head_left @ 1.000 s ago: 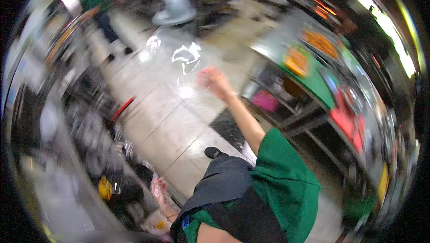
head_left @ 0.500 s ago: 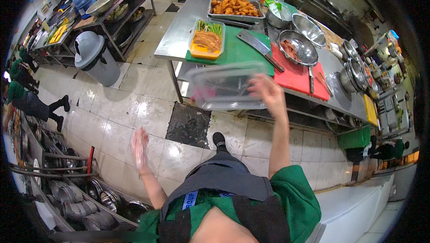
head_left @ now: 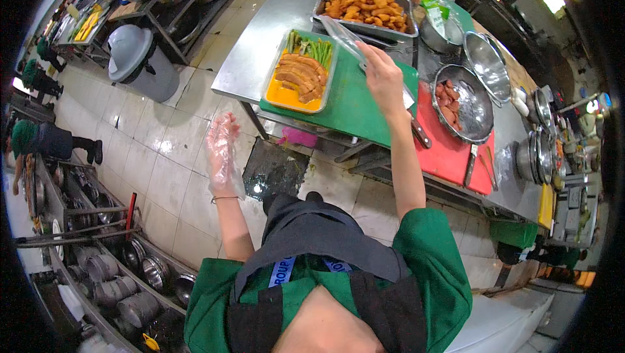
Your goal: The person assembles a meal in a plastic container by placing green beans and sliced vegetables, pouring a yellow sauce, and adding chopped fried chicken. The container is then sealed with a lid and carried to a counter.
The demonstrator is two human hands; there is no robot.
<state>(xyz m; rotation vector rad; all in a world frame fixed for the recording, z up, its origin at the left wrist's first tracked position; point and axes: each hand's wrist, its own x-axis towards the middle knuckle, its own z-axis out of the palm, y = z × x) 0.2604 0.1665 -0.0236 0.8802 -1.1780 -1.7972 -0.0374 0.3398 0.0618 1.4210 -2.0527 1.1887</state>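
My right hand (head_left: 384, 80) grips a clear plastic lid (head_left: 340, 34), tilted nearly edge-on over the green cutting board (head_left: 358, 102). Just left of the lid, a clear rectangular container (head_left: 267, 96) holds sliced browned meat (head_left: 301, 77), green vegetable stalks (head_left: 314, 50) and orange sauce. My left hand (head_left: 224, 148), in a clear plastic glove, is raised over the floor in front of the table, holding nothing, its fingers loosely apart. Partly hidden behind my right hand and the lid lies a cleaver (head_left: 408, 98), its dark handle reaching toward the red board.
On the steel table (head_left: 250, 60) are a tray of fried pieces (head_left: 368, 5), a metal pan with meat pieces (head_left: 472, 106), a red board (head_left: 426, 165) with a knife (head_left: 470, 165), and metal bowls. A grey bin (head_left: 146, 67) stands left; pots (head_left: 117, 291) fill a lower-left rack.
My right hand has carried the lid up from the table's front edge, turning it from flat to nearly edge-on beside the container. My gloved left hand has risen closer to the table.
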